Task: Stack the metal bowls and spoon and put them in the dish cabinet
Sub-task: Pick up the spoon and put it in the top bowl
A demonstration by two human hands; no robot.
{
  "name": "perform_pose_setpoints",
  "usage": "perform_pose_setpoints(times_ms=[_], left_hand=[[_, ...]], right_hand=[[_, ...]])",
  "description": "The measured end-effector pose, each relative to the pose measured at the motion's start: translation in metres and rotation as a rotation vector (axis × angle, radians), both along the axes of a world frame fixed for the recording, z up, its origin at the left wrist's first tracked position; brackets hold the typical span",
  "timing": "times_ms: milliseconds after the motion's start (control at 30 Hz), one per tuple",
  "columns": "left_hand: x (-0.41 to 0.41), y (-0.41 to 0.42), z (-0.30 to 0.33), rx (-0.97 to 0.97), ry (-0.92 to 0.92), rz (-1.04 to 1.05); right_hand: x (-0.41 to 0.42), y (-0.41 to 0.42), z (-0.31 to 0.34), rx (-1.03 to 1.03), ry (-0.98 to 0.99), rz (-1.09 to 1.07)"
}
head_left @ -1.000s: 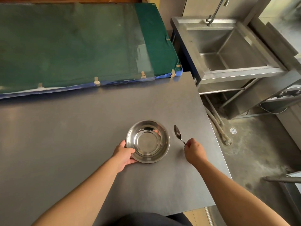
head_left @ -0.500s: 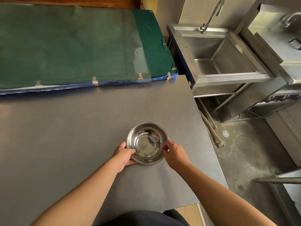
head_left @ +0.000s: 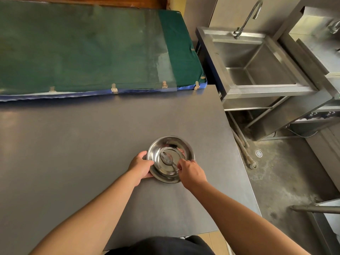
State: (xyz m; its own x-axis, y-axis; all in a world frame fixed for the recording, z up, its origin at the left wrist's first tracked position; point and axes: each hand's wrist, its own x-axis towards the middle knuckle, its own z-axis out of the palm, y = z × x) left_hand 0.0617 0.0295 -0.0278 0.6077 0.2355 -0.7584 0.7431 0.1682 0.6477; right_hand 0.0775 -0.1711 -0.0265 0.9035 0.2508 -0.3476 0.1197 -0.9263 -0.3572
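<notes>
One head-worn view only — it looks steeply down and forward from above the near edge of the grey bench, close over its right half; the sink lies beyond the right edge.

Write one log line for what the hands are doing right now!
left hand: grips bowl rim | right hand: holds spoon inside bowl | bowl: on table | cabinet: not in view
</notes>
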Motion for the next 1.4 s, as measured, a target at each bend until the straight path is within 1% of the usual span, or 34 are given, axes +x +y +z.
perform_pose_setpoints(times_ms=[200, 300, 467, 633, 767, 967, 1033, 1200, 1400], left_hand=[[0.010, 0.009, 0.010, 0.076, -0.047, -0.059], [0.014, 0.013, 0.012, 0.106, -0.066, -0.093], [0.019, 0.019, 0.012, 0.123, -0.090, -0.142], [0.026, 0.026, 0.006, 0.090, -0.108, -0.188], [0.031, 0.031, 0.005, 0.061, -0.100, -0.229], [0.033, 0.035, 0.008, 0.050, -0.105, -0.286], [0.032, 0.036, 0.012, 0.054, -0.110, -0.298], [0.026, 0.037, 0.029, 0.039, -0.132, -0.335], [0.010, 0.005, 0.074, -0.034, -0.219, -0.356]], right_hand=[[0.008, -0.001, 0.008, -0.020, -0.013, 0.016], [0.014, -0.004, 0.014, -0.014, -0.031, -0.017], [0.021, -0.010, 0.019, 0.018, -0.015, -0.178], [0.021, -0.013, 0.013, 0.044, 0.056, -0.348], [0.019, -0.013, 0.007, 0.096, 0.118, -0.535], [0.010, -0.013, 0.005, 0.296, 0.268, -0.839], [0.007, -0.012, 0.007, 0.350, 0.305, -0.903], [-0.010, -0.020, 0.024, 0.458, 0.332, -0.934], [-0.043, -0.063, 0.064, 0.612, 0.247, -0.923]])
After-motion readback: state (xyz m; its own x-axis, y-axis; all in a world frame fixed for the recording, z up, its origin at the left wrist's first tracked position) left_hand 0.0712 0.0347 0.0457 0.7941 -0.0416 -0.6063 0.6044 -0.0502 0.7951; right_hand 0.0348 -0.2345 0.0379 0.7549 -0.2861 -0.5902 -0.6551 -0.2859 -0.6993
